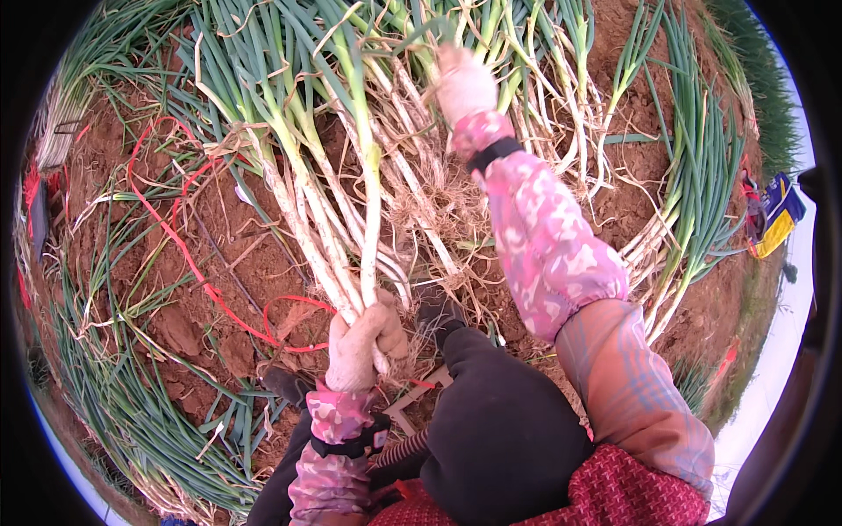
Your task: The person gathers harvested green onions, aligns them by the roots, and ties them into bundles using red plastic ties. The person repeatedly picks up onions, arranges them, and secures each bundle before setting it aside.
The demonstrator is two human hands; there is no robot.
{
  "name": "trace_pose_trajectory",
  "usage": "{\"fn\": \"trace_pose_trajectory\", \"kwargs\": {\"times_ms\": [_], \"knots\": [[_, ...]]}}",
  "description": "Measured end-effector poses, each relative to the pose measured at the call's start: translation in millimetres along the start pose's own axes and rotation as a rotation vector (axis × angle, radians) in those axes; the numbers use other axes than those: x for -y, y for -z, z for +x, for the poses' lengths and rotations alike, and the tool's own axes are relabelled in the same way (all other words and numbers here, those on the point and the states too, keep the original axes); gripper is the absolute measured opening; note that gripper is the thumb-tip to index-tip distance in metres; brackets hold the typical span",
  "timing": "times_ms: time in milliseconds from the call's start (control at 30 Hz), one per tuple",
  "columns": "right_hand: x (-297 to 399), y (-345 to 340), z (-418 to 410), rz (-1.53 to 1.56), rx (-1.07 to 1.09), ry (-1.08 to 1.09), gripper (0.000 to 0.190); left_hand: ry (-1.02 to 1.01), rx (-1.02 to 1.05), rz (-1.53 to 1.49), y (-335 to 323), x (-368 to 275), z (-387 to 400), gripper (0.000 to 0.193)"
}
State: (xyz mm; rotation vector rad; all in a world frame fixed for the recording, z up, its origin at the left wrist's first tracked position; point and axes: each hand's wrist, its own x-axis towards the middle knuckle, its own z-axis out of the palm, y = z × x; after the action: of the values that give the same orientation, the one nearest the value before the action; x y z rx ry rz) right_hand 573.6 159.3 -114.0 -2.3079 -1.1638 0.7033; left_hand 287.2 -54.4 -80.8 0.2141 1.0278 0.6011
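My left hand [363,338], in a pale work glove, grips a bunch of long green onions [322,227] by the white stems close to the roots. Their leaves point away from me. My right hand [466,84], gloved too and blurred, is over a larger heap of green onions [421,148] whose dry, tangled roots [454,210] face me. Blur hides whether its fingers hold a leaf or stem. Pink camouflage sleeves cover both forearms, with a black band at each wrist.
Red plastic strapping [177,243] loops over the reddish soil [177,322] at the left. More green onions lie in piles at the lower left [151,427] and at the right [700,164]. A tied bundle [62,128] stands far left. A blue and yellow bag [776,214] is far right.
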Motion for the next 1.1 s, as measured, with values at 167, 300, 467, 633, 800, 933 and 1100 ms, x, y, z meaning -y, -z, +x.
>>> {"fn": "trace_pose_trajectory", "kwargs": {"times_ms": [167,300,467,633,800,933,1100], "knots": [[-95.5,135.0,86.3,0.027,-0.488,-0.116,0.066,-0.271,0.017,-0.276,36.9,-28.7,-5.5,0.03],[-182.1,150.5,50.0,-0.348,-0.28,-0.446,0.064,-0.379,0.102,-0.338,32.9,-35.1,4.2,0.033],[-166.7,44.2,-22.4,-0.291,-0.126,0.086,0.057,-0.199,-0.138,-0.036,0.8,-28.5,22.8,0.034],[-60.8,-59.8,10.9,-0.111,0.142,0.166,0.054,-0.201,-0.093,-0.025,-9.3,-26.4,24.8,0.038],[-24.2,-47.7,23.6,-0.002,0.491,0.2,0.055,-0.251,-0.156,-0.133,-9.7,-32.3,21.8,0.033],[-20.0,-21.6,0.2,0.353,0.431,0.375,0.071,-0.22,-0.127,-0.076,-15.5,-29.8,28.0,0.039],[-23.4,-11.1,-28.7,0.701,0.611,-0.155,0.051,-0.229,-0.128,-0.115,-15.5,-29.3,26.6,0.04]]}}
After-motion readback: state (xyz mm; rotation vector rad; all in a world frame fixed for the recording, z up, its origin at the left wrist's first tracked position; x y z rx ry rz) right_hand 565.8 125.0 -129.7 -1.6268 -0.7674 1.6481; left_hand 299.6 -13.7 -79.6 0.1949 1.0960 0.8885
